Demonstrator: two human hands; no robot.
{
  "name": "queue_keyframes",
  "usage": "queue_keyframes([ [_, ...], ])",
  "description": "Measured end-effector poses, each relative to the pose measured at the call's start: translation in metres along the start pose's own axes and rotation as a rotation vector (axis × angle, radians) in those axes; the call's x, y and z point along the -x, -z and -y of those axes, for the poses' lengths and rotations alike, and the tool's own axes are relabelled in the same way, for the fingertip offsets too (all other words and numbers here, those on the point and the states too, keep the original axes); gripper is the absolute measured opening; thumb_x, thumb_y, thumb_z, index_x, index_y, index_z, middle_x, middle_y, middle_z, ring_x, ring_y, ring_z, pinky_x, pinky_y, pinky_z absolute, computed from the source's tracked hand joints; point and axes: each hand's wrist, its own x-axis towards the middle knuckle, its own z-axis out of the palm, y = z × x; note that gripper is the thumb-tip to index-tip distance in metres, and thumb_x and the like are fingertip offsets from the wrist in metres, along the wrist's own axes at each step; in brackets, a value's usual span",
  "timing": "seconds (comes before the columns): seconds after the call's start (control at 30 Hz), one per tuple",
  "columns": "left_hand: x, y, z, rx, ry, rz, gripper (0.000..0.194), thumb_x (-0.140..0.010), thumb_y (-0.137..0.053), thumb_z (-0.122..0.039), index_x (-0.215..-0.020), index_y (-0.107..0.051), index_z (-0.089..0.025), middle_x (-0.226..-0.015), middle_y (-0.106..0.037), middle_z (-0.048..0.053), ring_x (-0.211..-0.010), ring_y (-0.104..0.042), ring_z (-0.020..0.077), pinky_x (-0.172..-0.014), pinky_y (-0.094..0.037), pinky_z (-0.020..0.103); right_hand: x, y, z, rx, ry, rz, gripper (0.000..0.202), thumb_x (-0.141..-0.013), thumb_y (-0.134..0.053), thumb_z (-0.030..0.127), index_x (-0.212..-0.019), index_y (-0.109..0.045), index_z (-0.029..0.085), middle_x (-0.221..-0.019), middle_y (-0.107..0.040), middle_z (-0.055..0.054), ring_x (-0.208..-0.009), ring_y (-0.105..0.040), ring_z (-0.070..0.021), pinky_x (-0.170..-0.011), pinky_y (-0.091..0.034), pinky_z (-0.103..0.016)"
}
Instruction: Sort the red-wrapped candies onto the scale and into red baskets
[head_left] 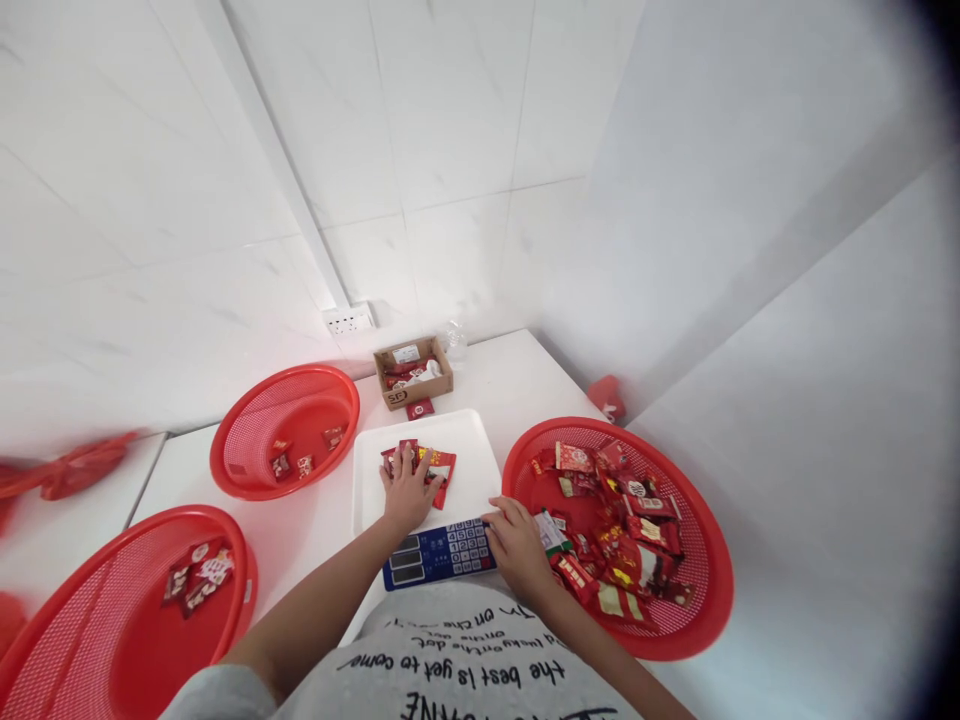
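Note:
My left hand (409, 492) lies with spread fingers over a small pile of red snack packets (444, 466) on the white tray (472, 440) of a digital scale. It touches the packets and hides part of them. My right hand (515, 540) rests at the right end of the scale's blue keypad panel (439, 556), fingers extended and nothing visible in them. Just right of it stands a red mesh basket (716, 560) heaped with mixed red, gold and white packets (622, 545). The scale's display windows (407, 560) look dark.
Behind the scale are a cardboard box (420, 392) with packets and a single red packet (420, 408). Two more red baskets, one back left (225, 440) and one front left (82, 590), hold several packets. A wall socket (349, 319) and clear plastic (454, 340) are at the back.

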Motion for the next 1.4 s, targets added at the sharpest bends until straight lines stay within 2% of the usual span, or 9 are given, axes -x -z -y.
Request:
queue_keyframes([
  [0.2,-0.006,0.0,0.014,-0.059,-0.178,-0.035,0.052,-0.085,-0.04,-0.05,-0.134,-0.039,-0.031,-0.148,-0.024,0.009,-0.136,-0.016,0.0295,-0.106,-0.012,0.055,0.001,0.0,-0.001,0.006,0.013,-0.011,0.025,-0.081,-0.044,0.016,-0.095,-0.064,0.022,-0.117,-0.057,-0.008,-0.113,-0.046,-0.0222,-0.097,-0.035,-0.041],
  [0.4,-0.012,0.005,0.028,-0.057,-0.328,0.018,0.052,-0.085,-0.042,-0.05,-0.134,-0.037,-0.034,-0.147,-0.027,0.006,-0.135,-0.019,0.0287,-0.107,-0.013,0.053,0.001,-0.002,-0.002,0.002,0.012,-0.014,0.025,-0.082,-0.044,0.017,-0.095,-0.064,0.022,-0.117,-0.056,-0.008,-0.113,-0.045,-0.0228,-0.097,-0.035,-0.042],
  [0.57,-0.008,0.005,0.024,-0.065,-0.292,-0.006,0.056,-0.085,-0.04,-0.05,-0.136,-0.035,-0.029,-0.147,-0.026,0.009,-0.136,-0.018,0.0284,-0.108,-0.009,0.052,0.001,-0.001,-0.001,-0.005,0.014,-0.008,0.025,-0.082,-0.043,0.016,-0.095,-0.064,0.021,-0.117,-0.056,-0.008,-0.113,-0.044,-0.0229,-0.097,-0.034,-0.042],
  [0.8,-0.001,0.006,0.011,-0.074,-0.291,-0.053,0.053,-0.087,-0.032,-0.051,-0.132,-0.042,-0.025,-0.146,-0.028,0.01,-0.136,-0.018,0.0263,-0.109,-0.002,0.05,0.0,-0.001,-0.001,0.001,0.012,-0.003,0.025,-0.082,-0.043,0.017,-0.095,-0.064,0.021,-0.117,-0.056,-0.008,-0.114,-0.044,-0.0227,-0.098,-0.033,-0.042],
  [0.97,-0.003,0.005,0.014,-0.074,-0.306,-0.026,0.053,-0.087,-0.034,-0.051,-0.133,-0.04,-0.025,-0.146,-0.029,0.01,-0.136,-0.018,0.0257,-0.11,-0.003,0.049,0.001,-0.001,-0.001,0.003,0.011,-0.006,0.025,-0.081,-0.043,0.016,-0.095,-0.064,0.022,-0.118,-0.056,-0.008,-0.114,-0.045,-0.0226,-0.098,-0.033,-0.042],
  [1.2,-0.006,0.0,0.02,-0.074,-0.382,-0.061,0.054,-0.087,-0.036,-0.051,-0.133,-0.04,-0.024,-0.143,-0.034,0.011,-0.134,-0.024,0.0283,-0.109,-0.01,0.053,0.001,-0.002,-0.003,0.012,0.022,-0.016,0.025,-0.082,-0.044,0.016,-0.095,-0.064,0.021,-0.117,-0.056,-0.008,-0.113,-0.045,-0.0227,-0.098,-0.033,-0.041],
  [1.4,-0.007,-0.002,0.022,-0.083,-0.391,-0.064,0.054,-0.087,-0.034,-0.051,-0.133,-0.04,-0.024,-0.142,-0.035,0.011,-0.133,-0.024,0.0288,-0.108,-0.011,0.053,0.001,-0.003,-0.003,-0.008,0.026,-0.024,0.026,-0.082,-0.042,0.017,-0.095,-0.064,0.022,-0.117,-0.056,-0.008,-0.113,-0.045,-0.0229,-0.097,-0.034,-0.042],
])
